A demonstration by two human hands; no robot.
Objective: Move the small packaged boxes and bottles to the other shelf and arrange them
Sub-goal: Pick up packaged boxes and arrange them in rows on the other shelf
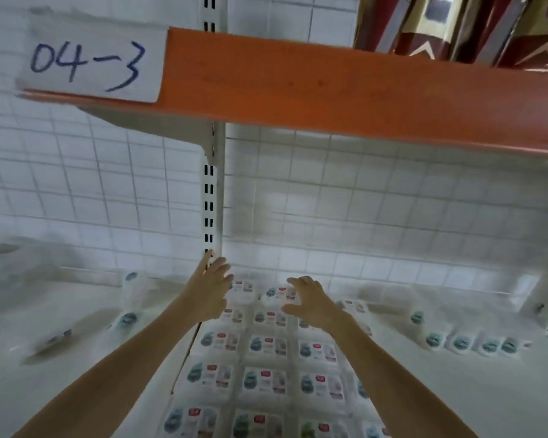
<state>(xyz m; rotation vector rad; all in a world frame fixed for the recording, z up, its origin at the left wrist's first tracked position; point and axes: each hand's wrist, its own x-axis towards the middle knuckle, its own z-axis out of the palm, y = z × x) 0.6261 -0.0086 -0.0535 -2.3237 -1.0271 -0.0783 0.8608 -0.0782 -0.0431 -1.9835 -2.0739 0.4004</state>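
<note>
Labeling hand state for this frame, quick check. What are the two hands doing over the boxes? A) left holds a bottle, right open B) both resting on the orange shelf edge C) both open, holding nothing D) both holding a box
C: the left hand and right hand reach with spread fingers over the back rows of the white boxes, gripping nothing.

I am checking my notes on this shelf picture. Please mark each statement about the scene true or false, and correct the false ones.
1. The paper label on the orange shelf edge reads 04-3. True.
2. The left hand grips a bottle. False: its fingers are spread and hold nothing.
3. The white boxes lie in rows under both arms. True.
4. The right hand rests on the orange shelf edge. False: it reaches above the boxes, far below that edge.
</note>
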